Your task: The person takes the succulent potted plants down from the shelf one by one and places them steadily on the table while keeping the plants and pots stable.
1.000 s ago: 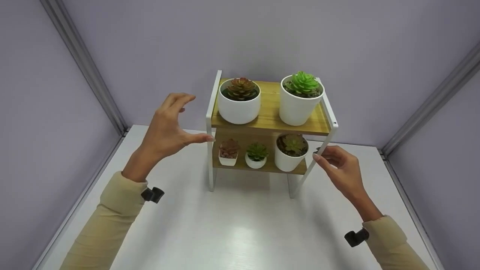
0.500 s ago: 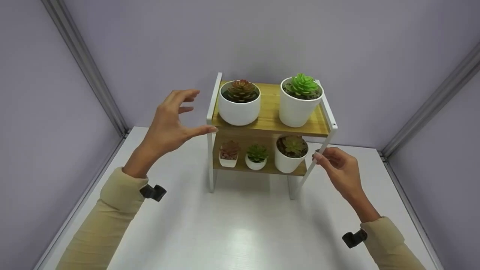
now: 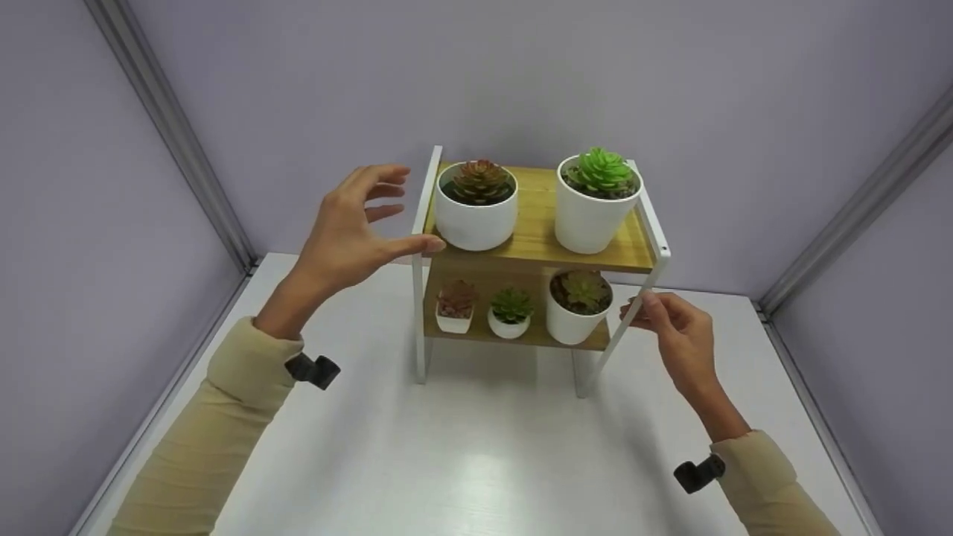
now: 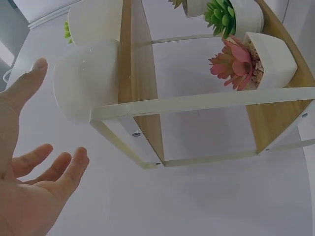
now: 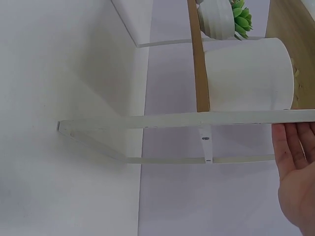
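Left hand (image 3: 346, 231), spread, hovers beside the upper left pot (image 3: 476, 225); right hand (image 3: 683, 339) pinches the right leg (image 3: 616, 335) (five plants (image 3: 603, 171) there)

Three plain grey-lilac walls enclose the area: a back wall (image 3: 506, 74), a left wall (image 3: 74, 223) and a right wall (image 3: 878, 313), with a grey metal post (image 3: 176, 134) at the left rear corner and a matching post (image 3: 856, 213) at the right. The base is a smooth white surface (image 3: 357, 461), bearing soft shadows and one diffuse patch of reflected light (image 3: 482, 473) toward the front.
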Available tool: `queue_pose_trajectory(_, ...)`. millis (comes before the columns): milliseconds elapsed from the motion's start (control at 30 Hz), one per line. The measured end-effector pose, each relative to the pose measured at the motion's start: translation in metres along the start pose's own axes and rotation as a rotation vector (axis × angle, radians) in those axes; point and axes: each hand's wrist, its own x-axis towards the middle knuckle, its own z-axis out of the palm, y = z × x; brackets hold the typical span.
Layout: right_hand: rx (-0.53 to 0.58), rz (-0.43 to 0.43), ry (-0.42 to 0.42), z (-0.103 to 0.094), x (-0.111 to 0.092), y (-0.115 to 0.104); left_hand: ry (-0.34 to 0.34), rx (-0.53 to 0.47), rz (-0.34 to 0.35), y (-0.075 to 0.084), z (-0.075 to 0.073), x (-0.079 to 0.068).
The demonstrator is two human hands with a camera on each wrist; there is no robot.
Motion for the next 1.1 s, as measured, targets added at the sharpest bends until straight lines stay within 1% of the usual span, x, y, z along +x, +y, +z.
queue_pose_trajectory(167, 0.011, 0.012, 0.014, 0.001, 0.000, 0.003, -0.012, 0.000, -0.009, 0.004, -0.002, 0.006)
queue_pose_trajectory(333, 0.023, 0.000, 0.015, 0.002, 0.001, 0.004, -0.041, 0.014, -0.026, 0.012, -0.004, 0.011)
queue_pose_trajectory(500, 0.017, 0.006, 0.023, 0.002, 0.001, 0.004, -0.079, 0.019, -0.023, 0.021, 0.000, 0.017)
queue_pose_trajectory(633, 0.020, 0.015, 0.020, 0.002, 0.000, 0.004, -0.122, 0.072, -0.026, 0.026, 0.003, 0.020)
queue_pose_trajectory(733, 0.023, 0.020, 0.013, 0.001, 0.000, 0.003, -0.157, 0.140, -0.036, 0.031, 0.004, 0.022)
queue_pose_trajectory(867, 0.011, 0.029, 0.018, 0.000, 0.002, 0.003, -0.211, 0.210, -0.068, 0.039, 0.002, 0.028)
queue_pose_trajectory(1100, 0.027, 0.047, 0.031, 0.000, 0.005, 0.003, -0.302, 0.261, -0.160, 0.047, 0.000, 0.039)
